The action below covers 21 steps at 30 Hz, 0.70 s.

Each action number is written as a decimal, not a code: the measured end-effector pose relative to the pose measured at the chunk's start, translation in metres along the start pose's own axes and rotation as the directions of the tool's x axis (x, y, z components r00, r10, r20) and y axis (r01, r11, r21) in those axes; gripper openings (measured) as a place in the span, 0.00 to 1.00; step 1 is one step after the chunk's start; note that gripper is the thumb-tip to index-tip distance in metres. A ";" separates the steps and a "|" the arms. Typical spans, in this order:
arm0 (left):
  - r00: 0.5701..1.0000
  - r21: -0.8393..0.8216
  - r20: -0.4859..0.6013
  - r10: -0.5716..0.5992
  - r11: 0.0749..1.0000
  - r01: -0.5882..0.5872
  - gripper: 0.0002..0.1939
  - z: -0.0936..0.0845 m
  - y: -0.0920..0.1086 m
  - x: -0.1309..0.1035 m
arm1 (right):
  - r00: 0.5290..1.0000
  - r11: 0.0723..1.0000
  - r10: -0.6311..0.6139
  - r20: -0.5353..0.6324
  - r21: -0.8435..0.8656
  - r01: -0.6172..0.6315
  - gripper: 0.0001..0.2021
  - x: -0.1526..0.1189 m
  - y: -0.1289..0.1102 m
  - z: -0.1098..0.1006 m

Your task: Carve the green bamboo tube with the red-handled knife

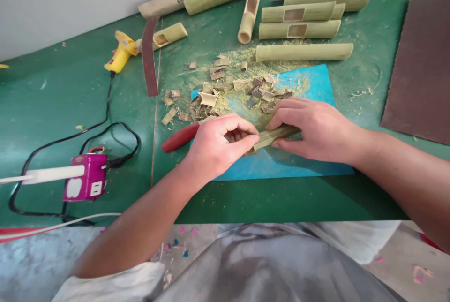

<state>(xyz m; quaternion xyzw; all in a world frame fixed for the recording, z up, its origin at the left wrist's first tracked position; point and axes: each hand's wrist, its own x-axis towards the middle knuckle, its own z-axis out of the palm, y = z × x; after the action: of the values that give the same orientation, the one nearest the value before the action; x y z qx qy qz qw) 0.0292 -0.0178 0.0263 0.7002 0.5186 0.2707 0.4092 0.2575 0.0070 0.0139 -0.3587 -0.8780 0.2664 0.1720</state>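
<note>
Plainly, a bamboo piece [269,137] is held over the blue sheet [281,169], pinched by the left hand [218,143], thumb and fingertips nearly closed, and clasped by the right hand [314,124], fingers slightly parted. Bamboo scraps [208,100] are strewn across the sheet's far side.

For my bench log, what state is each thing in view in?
Bamboo piece: held
Left hand: pinching its end
Right hand: gripping it
Red-handled tool: lying, partly hidden
Blue sheet: flat, littered
Glue gun: lying, corded
Purple power box: black plug inserted
Brown sheet: flat
Brown strip: curved
Bamboo tubes: several notched
</note>
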 end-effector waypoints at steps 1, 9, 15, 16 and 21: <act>1.000 0.010 -0.003 0.014 1.000 -0.014 0.01 0.000 0.001 0.000 | 1.000 1.000 0.003 0.002 -0.002 -0.003 0.05 0.000 0.000 0.000; 1.000 0.029 -0.008 -0.005 1.000 0.005 0.02 -0.005 -0.002 0.001 | 1.000 1.000 0.016 0.011 0.009 -0.016 0.05 0.001 -0.001 -0.001; 0.993 -0.020 0.037 -0.108 0.994 0.109 0.04 -0.007 -0.002 0.002 | 1.000 1.000 0.023 0.016 0.001 -0.023 0.05 0.000 -0.002 -0.001; 0.993 -0.026 0.030 -0.112 0.993 0.113 0.04 -0.005 -0.002 0.002 | 0.999 1.000 0.027 0.024 -0.001 -0.027 0.05 0.001 -0.002 -0.001; 0.996 -0.013 -0.080 -0.048 0.999 0.047 0.03 0.009 0.000 0.003 | 1.000 1.000 0.015 0.015 -0.009 -0.015 0.05 0.001 -0.002 0.000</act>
<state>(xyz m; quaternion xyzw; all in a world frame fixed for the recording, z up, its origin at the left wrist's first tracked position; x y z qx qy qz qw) 0.0369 -0.0177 0.0215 0.6740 0.5496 0.2917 0.3982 0.2556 0.0061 0.0154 -0.3641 -0.8776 0.2666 0.1616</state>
